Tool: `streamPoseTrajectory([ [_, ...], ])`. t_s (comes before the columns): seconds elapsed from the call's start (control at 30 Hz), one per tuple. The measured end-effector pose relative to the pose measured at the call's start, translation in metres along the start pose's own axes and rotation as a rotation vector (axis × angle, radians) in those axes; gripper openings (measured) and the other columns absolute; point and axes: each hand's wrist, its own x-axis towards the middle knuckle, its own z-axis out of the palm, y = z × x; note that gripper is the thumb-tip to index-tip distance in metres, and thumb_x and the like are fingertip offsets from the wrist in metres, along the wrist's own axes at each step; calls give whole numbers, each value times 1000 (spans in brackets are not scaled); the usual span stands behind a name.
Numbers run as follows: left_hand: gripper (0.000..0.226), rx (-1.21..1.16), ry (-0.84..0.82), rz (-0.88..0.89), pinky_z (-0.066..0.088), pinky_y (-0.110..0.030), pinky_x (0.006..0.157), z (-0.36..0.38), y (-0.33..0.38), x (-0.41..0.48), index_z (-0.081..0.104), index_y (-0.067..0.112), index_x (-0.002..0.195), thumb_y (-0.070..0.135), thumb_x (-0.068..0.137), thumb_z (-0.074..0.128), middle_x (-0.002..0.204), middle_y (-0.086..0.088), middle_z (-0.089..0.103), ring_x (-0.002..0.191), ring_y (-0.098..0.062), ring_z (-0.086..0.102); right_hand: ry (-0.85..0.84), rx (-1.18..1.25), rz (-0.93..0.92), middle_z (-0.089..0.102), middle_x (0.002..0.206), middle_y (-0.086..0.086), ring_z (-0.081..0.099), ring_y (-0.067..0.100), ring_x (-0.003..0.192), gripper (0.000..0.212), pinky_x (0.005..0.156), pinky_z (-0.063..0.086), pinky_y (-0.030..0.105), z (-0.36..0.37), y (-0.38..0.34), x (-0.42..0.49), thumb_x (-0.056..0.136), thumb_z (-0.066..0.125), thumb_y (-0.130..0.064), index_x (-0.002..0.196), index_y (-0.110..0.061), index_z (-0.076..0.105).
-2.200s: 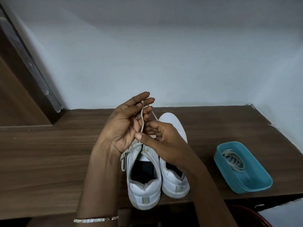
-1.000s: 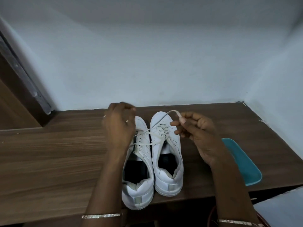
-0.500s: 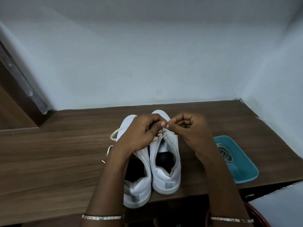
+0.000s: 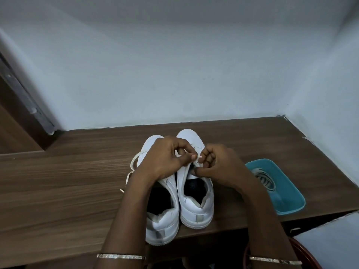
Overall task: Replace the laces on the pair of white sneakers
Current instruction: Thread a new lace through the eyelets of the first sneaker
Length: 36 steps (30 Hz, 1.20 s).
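Note:
Two white sneakers stand side by side on the wooden table (image 4: 68,181), toes pointing away: the left sneaker (image 4: 163,224) and the right sneaker (image 4: 196,208). My left hand (image 4: 165,160) and my right hand (image 4: 219,166) meet over the right sneaker's eyelets, both with fingers curled. The left hand pinches a white lace tip (image 4: 199,156). The right hand pinches the lace at the eyelets, which the fingers hide. A loose cream lace (image 4: 134,162) trails off the left sneaker onto the table.
A teal tray (image 4: 287,199) holding coiled laces (image 4: 264,179) sits at the right of the table. White walls close the back and right side. A wooden door frame (image 4: 17,117) stands at the left. A red rim (image 4: 307,253) shows below the table's front edge.
My hands came together from pulling a lace apart over the sneakers to working at the right sneaker's eyelets. A lace now lies loose at the left of the left sneaker.

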Motion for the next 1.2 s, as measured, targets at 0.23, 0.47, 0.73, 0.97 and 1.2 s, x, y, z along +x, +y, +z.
streamPoseTrajectory([
  [0.23, 8, 107, 7, -24, 43, -25, 58, 1, -4, 4, 73, 26, 73, 22, 77, 77, 59, 14, 63, 57, -5, 55, 17, 183, 73, 73, 68, 11, 70, 19, 53, 16, 52, 57, 26, -5, 5, -3, 80, 84, -12, 82, -4, 71],
  [0.47, 5, 139, 5, -72, 54, -36, 67, 14, 3, 5, 69, 31, 68, 34, 71, 72, 65, 19, 66, 69, -3, 62, -31, 336, 96, 74, 74, 18, 70, 22, 57, 16, 57, 57, 27, -8, 11, -5, 83, 82, -10, 88, 1, 72],
  [0.73, 9, 218, 28, -97, 55, -39, 72, 22, 7, 5, 68, 29, 73, 34, 79, 72, 70, 17, 66, 77, -6, 62, -91, 486, 116, 73, 81, 24, 71, 26, 67, 16, 63, 61, 31, -11, 20, -6, 84, 79, -7, 95, 4, 73],
  [0.97, 14, 238, 43, -142, 56, -37, 73, 24, 6, 8, 67, 30, 70, 39, 79, 74, 69, 17, 68, 79, -7, 65, -112, 530, 115, 74, 86, 24, 72, 26, 71, 16, 68, 63, 32, -12, 23, -8, 86, 76, -5, 99, 3, 74],
  [1.2, 16, 251, -6, -178, 57, -31, 63, 26, 10, 8, 66, 27, 70, 34, 81, 76, 63, 14, 71, 47, -4, 63, -93, 567, 107, 75, 83, 19, 72, 22, 70, 16, 64, 60, 28, -8, 25, -6, 98, 64, -12, 100, 1, 74],
])
